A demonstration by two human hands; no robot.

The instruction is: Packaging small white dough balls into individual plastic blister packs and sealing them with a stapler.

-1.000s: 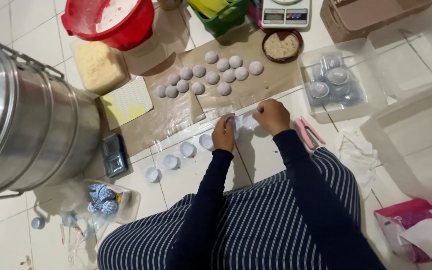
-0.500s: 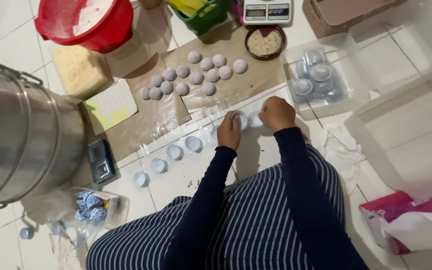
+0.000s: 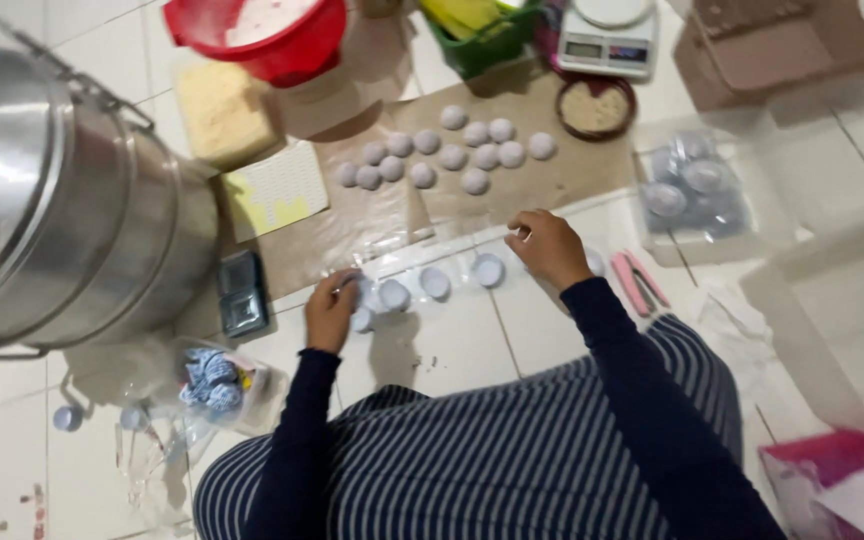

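Observation:
A row of small white paper cups (image 3: 435, 283) lies on the tiled floor in front of my knees. My left hand (image 3: 332, 312) is at the row's left end, fingers closed on a paper cup (image 3: 360, 320). My right hand (image 3: 549, 247) hovers at the right end, just past the last cup (image 3: 488, 270), with thumb and fingers pinched; blur hides whether anything is in them. Beyond the row, several pale purple dough balls (image 3: 452, 155) sit on brown paper (image 3: 352, 225).
A large steel steamer pot (image 3: 62, 200) fills the left. A red bowl (image 3: 262, 30), a tub of yellow crumbs (image 3: 220, 110), a scale (image 3: 607, 35) and a crumb bowl (image 3: 597, 105) stand at the back. Right: clear tub of wrapped balls (image 3: 697, 190), pink stapler (image 3: 637, 280).
My hands have moved apart: the left went to the left end of the cup row, the right stayed near the right end. Another cup now lies in the row. The camera shifted.

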